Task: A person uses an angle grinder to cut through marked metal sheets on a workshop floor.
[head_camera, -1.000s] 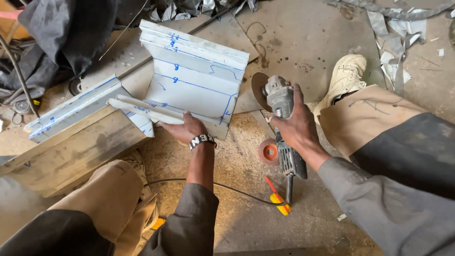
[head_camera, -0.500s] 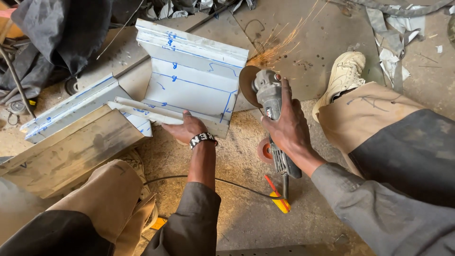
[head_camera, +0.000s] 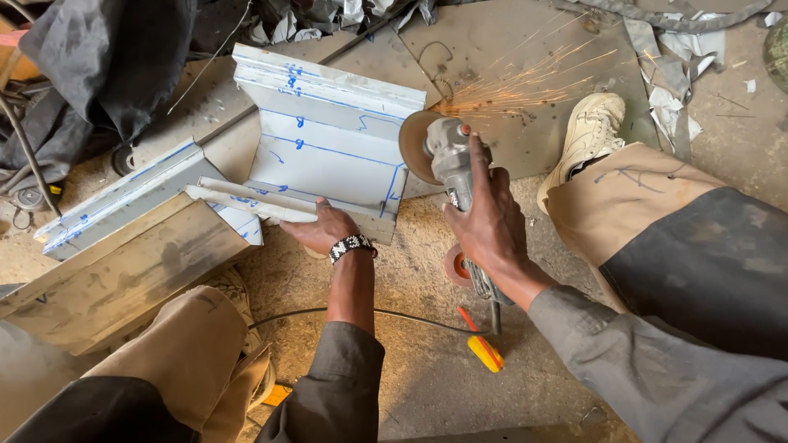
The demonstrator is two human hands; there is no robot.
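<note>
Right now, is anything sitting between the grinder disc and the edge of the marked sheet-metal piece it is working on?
Nothing visible does. The right hand holds the angle grinder with its disc right at the right edge of the folded metal sheet, sparks flying away. The left hand presses the sheet's near edge, clear of the disc.

Your grinder [head_camera: 447,156] sits right of the sheet [head_camera: 328,148] — screwdriver [head_camera: 483,344] nearer you, perhaps on the cable [head_camera: 394,313].

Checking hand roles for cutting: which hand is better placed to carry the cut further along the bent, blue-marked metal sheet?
Right hand: it holds the grey angle grinder, sparking at the sheet; left hand braces it.
</note>
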